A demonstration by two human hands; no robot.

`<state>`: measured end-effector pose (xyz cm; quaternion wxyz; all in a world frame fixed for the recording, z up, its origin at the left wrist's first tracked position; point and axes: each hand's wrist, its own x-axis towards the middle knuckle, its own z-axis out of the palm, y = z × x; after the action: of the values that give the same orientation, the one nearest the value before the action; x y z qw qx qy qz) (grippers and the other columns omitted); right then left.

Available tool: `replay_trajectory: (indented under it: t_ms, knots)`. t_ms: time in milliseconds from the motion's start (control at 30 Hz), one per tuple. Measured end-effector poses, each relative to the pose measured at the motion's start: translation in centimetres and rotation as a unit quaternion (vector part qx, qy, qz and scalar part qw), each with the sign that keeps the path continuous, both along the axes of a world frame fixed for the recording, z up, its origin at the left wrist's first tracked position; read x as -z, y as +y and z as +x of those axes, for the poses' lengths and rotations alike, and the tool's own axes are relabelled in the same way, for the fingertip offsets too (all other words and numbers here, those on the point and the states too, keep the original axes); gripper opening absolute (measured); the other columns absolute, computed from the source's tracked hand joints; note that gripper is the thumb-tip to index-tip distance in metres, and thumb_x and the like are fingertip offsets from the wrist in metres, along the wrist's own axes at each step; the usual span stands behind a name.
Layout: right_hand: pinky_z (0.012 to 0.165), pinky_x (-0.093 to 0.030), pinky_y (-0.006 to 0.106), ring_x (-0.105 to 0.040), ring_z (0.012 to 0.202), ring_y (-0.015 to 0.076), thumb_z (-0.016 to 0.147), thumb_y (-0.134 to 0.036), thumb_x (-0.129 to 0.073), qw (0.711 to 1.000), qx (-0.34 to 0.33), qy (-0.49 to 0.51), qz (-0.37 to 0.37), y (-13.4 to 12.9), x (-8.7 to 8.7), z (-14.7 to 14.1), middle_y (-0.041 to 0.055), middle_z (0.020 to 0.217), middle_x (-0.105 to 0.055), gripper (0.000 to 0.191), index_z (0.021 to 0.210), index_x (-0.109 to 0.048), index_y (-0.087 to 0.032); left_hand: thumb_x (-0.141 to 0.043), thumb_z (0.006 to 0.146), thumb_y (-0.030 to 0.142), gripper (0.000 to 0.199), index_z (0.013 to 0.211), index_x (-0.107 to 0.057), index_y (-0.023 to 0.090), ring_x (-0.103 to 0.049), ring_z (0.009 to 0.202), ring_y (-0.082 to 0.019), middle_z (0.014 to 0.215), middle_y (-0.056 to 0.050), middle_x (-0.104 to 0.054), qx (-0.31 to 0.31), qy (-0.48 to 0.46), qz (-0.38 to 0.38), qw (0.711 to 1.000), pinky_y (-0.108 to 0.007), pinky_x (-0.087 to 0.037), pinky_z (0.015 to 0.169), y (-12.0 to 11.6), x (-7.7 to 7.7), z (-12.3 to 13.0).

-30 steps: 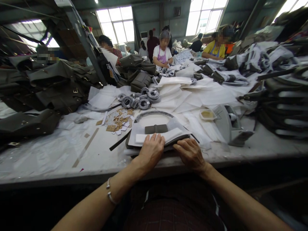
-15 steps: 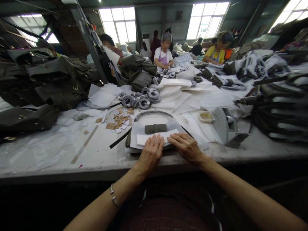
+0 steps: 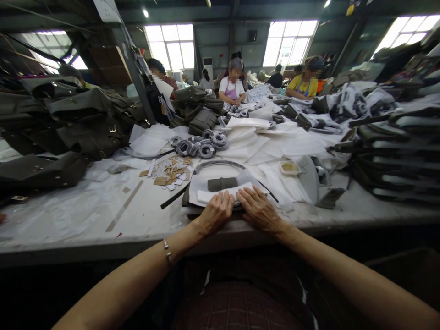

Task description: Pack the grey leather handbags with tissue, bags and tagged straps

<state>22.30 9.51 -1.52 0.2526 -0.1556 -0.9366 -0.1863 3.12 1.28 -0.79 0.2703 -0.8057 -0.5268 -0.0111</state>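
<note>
A folded white padding sheet (image 3: 206, 196) lies across a dark olive bag (image 3: 186, 197) at the table's front edge. My left hand (image 3: 218, 211) has its bent fingers over the sheet's near edge; its thumb is hidden. Beside it, my right hand (image 3: 258, 208) rests with fingers stretched out flat on the sheet's right part. Just beyond the padding is a small olive strap-like piece (image 3: 222, 184) on white paper (image 3: 198, 184). The bag's wrapped handle (image 3: 220, 163) arches behind it, and a dark strap (image 3: 174, 196) sticks out to the left.
Cardboard scraps (image 3: 172, 172) and wrapped coils (image 3: 206, 150) lie behind. To the right stand a tape dispenser (image 3: 314, 176) and a small plastic tub (image 3: 289, 168). Olive bags (image 3: 85, 119) pile up left, more bags (image 3: 392, 156) stack right. Several people, one in a purple apron (image 3: 233, 91), work across the table.
My right fingers have moved a little further over the padding, and my left fingers are more bent. The padding looks narrower and slightly tilted. The camera view has shifted upward.
</note>
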Motion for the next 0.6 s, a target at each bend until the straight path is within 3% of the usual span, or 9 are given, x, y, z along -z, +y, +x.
replay_trajectory:
  t_ms: [100, 300, 433, 600]
  knots:
    - [0.109, -0.034, 0.054, -0.052, 0.118, 0.0348, 0.084, -0.016, -0.053, 0.999, 0.024, -0.039, 0.019, -0.1, 0.0, -0.5, 0.0193, 0.127, -0.061, 0.045, 0.127, -0.057, -0.004, -0.039, 0.094, 0.009, 0.04, 0.133, -0.048, 0.0, -0.059, 0.118, -0.032, 0.13, -0.028, -0.057, -0.018, 0.006, -0.021, 1.0, -0.043, -0.051, 0.092, 0.0, 0.0, 0.5]
    - [0.103, -0.039, 0.051, -0.054, 0.114, 0.0341, 0.082, -0.015, -0.051, 0.997, 0.03, -0.064, 0.013, 0.6, 0.4, -1.1, 0.0208, 0.125, -0.062, 0.046, 0.126, -0.058, -0.003, -0.04, 0.094, 0.009, 0.039, 0.131, -0.05, 0.001, -0.058, 0.117, -0.036, 0.131, -0.031, -0.054, -0.084, -0.028, -0.047, 0.995, -0.053, -0.051, 0.088, 0.5, -0.4, 2.2]
    - [0.107, -0.035, 0.05, -0.052, 0.118, 0.0334, 0.079, -0.015, -0.057, 0.998, 0.036, -0.048, -0.016, 0.5, 0.0, -1.1, 0.0195, 0.127, -0.061, 0.049, 0.127, -0.056, -0.005, -0.037, 0.093, 0.008, 0.037, 0.127, -0.051, 0.0, -0.062, 0.108, -0.031, 0.122, -0.028, -0.059, -0.058, -0.047, -0.045, 0.996, -0.044, -0.053, 0.082, 0.5, -1.1, 1.5]
    - [0.108, -0.031, 0.052, -0.048, 0.121, 0.0341, 0.079, -0.022, -0.066, 0.999, 0.019, -0.023, -0.016, -1.0, -1.6, -1.5, 0.0178, 0.131, -0.057, 0.061, 0.135, -0.047, -0.007, -0.042, 0.087, 0.009, 0.041, 0.127, -0.049, 0.005, -0.06, 0.111, -0.027, 0.121, -0.022, -0.061, -0.009, -0.07, -0.049, 0.996, -0.04, -0.051, 0.089, -0.4, -2.8, -1.2]
